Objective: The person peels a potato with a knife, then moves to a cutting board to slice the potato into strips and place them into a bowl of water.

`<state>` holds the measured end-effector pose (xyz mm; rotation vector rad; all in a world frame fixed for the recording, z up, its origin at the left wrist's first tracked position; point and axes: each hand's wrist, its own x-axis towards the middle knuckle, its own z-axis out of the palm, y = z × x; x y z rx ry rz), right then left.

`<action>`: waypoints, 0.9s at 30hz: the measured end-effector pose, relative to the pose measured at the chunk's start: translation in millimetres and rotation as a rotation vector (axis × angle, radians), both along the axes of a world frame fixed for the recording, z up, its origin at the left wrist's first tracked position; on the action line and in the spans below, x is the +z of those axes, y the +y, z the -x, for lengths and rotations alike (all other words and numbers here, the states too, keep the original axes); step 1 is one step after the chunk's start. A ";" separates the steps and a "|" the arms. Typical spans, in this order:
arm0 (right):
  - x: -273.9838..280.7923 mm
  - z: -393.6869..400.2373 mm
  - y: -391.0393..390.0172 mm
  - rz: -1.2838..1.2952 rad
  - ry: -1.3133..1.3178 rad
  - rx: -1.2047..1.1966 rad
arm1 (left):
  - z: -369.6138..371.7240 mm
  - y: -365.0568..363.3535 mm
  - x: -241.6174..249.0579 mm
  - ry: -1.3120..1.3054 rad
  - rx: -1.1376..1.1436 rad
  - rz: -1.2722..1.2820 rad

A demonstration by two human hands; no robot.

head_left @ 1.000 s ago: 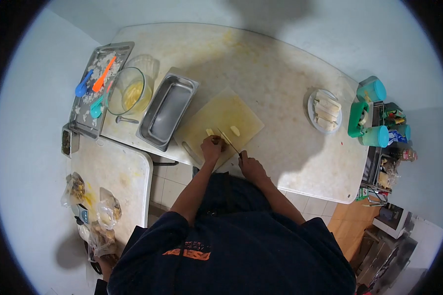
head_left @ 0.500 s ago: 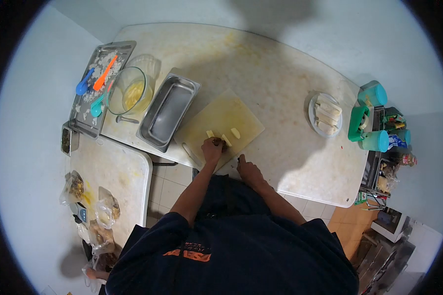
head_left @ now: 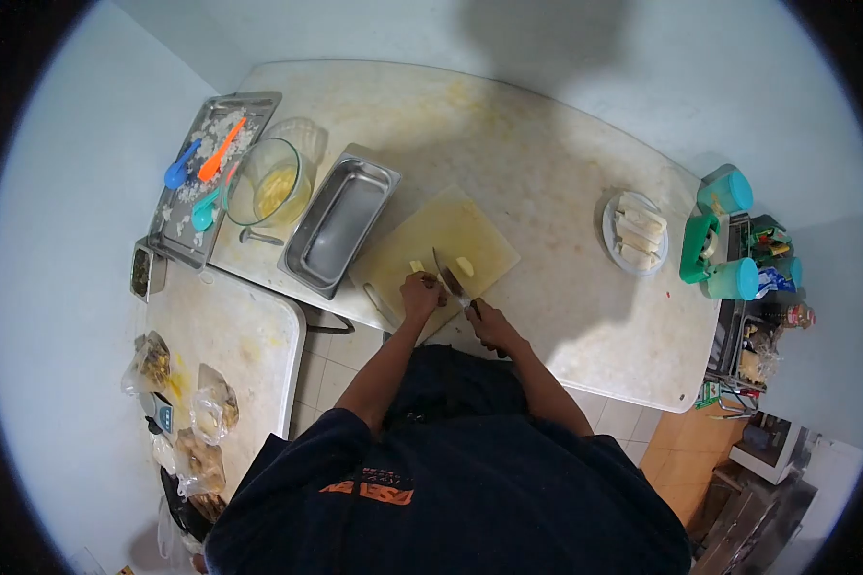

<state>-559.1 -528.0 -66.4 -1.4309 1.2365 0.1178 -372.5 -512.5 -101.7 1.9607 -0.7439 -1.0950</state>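
Observation:
My right hand (head_left: 492, 328) is closed around the handle of a knife (head_left: 454, 281). Its blade points away from me over a yellowish cutting board (head_left: 454, 218). My left hand (head_left: 422, 295) rests at the near side of the board, left of the blade, with fingers curled together; what they pinch is hidden. One pale yellow piece (head_left: 465, 266) lies right of the blade. Another pale piece (head_left: 416, 266) shows just beyond my left fingers. Their kind is not clear.
A steel pan (head_left: 341, 220) stands left of the board, beside a glass bowl (head_left: 299, 196) with yellow contents. A metal tray (head_left: 190, 251) holds white bits and coloured spoons. To the right are a plate (head_left: 608, 230) of pale blocks and teal-lidded containers (head_left: 734, 279). Bags (head_left: 211, 407) lie on the left table.
The knife blade has come into sight over the board as my right hand turned inward. The pale piece by my left fingertips is no longer plainly visible. The whole view has shifted slightly.

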 end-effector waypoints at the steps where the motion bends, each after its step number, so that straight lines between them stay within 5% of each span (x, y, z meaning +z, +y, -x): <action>1: 1.0 0.8 2.4 0.031 -0.025 -0.030 | -1.7 0.4 6.0 0.016 0.014 -0.008; 3: 2.5 5.3 8.8 0.093 -0.072 -0.083 | -8.1 4.5 19.6 0.053 0.049 -0.025; 6: -45.1 22.1 13.2 0.456 -0.126 -0.096 | -41.6 17.0 -36.2 -0.261 0.111 0.167; 9: -36.8 31.1 5.5 0.261 -0.045 -0.262 | -62.1 35.5 -48.0 -0.634 0.177 0.235; 12: -43.1 35.2 1.5 0.242 0.040 -0.282 | -72.4 45.0 -58.1 -0.095 0.295 0.055; 15: -39.9 27.6 7.9 0.278 0.083 -0.265 | -55.8 49.6 -23.5 0.086 0.297 0.086; 18: -49.2 8.8 14.0 0.409 0.132 -0.158 | -63.1 45.4 -74.6 -0.058 0.090 0.174; 21: -35.9 -16.8 25.0 0.532 -0.046 0.044 | -53.0 38.3 -62.0 -0.234 -0.024 0.215; 27: -53.0 -56.0 36.8 0.357 -0.114 0.082 | -54.0 28.6 -25.1 -0.422 -0.231 0.174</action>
